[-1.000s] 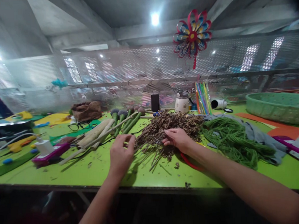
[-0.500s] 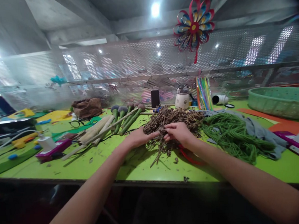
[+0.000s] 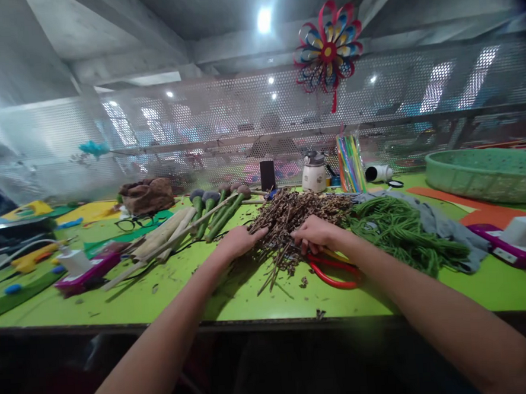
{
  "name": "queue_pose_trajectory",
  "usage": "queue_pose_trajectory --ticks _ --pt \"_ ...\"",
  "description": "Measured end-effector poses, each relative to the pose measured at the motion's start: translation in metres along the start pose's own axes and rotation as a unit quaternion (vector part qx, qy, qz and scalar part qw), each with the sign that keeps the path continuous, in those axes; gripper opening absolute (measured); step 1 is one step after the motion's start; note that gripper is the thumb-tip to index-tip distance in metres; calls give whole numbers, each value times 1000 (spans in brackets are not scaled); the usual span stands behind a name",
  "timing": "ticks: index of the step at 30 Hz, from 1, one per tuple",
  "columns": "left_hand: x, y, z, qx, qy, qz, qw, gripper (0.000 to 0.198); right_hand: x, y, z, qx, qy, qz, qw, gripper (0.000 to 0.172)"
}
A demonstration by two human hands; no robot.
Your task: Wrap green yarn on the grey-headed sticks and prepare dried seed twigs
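Observation:
A heap of dried brown plant stems [image 3: 308, 206] with small crumpled heads lies in front of me. My left hand [image 3: 237, 243] grips its left edge, thumb laid over the stems and the other fingers mostly hidden. At the near side of the heap, my right hand [image 3: 316, 234] is closed with its fingertips pinched on dried stems. Red-handled scissors [image 3: 335, 282] lie beneath my right wrist; their blades are hidden. Loose stems and crumbs are scattered on the green tabletop [image 3: 247, 305] near me.
Green yarn [image 3: 403, 236] lies on grey cloth to the right, before a green basket [image 3: 484, 177]. Green-stemmed pods [image 3: 224, 217] and pale stalks [image 3: 162, 236] are on the left. Behind the heap stand a phone [image 3: 267, 176], a bottle [image 3: 314, 175] and colourful sticks [image 3: 350, 165].
My right hand has moved slightly down and toward me, its fingers more curled. More of the red scissor handles shows. The whole view has shifted a little.

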State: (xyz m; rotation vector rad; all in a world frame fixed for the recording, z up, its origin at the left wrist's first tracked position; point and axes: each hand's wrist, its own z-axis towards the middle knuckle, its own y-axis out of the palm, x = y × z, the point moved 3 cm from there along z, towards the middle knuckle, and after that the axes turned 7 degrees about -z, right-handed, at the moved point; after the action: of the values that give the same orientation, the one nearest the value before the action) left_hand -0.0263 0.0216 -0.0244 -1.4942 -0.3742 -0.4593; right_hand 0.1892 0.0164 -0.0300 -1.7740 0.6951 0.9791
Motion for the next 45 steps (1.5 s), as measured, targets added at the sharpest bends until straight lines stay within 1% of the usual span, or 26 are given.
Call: queue_pose_trajectory --ticks 4,7,10,16,20,24,26,28,30,31,32,34,35,38,40,45 --pt "0 -2 -4 -32 44 -52 997 59 5 9 4 -16 18 63 998 24" --pt "-4 0 -3 -37 57 -86 994 55 10 15 6 -41 35 123 991 20" --pt "-8 6 -1 -29 62 -109 992 55 14 21 10 -54 55 177 981 21" --pt "-8 9 -1 -2 74 -129 989 55 16 23 12 -29 68 242 967 22" --pt "-10 8 -3 22 68 -111 991 57 13 26 8 -2 45 262 964 21" --pt "-13 4 -2 68 50 -80 993 64 7 30 4 7 13 269 963 20" --pt "-10 -2 -6 107 45 -66 991 65 5 31 3 8 3 271 963 19" --pt "-3 -9 -16 155 53 -57 985 59 4 31 1 11 -10 271 962 18" --pt "9 -16 -32 207 91 -55 973 47 3 31 0 19 -25 272 962 18" --pt "16 -18 -41 239 133 -56 960 41 3 31 0 24 -33 272 961 19" --pt "24 -18 -50 253 177 -61 949 36 3 31 -1 31 -41 273 961 19" --pt "36 -13 -63 235 235 -73 940 30 3 30 -1 47 -51 273 960 20" --pt "40 -8 -66 224 246 -72 940 29 3 29 -1 55 -55 273 959 20" --pt "44 7 -68 194 247 -55 948 31 3 28 1 74 -61 274 957 19" --pt "46 15 -66 178 249 -33 951 28 4 27 3 80 -65 277 955 18" --pt "48 28 -61 119 239 18 964 19 5 26 6 77 -72 286 953 16"
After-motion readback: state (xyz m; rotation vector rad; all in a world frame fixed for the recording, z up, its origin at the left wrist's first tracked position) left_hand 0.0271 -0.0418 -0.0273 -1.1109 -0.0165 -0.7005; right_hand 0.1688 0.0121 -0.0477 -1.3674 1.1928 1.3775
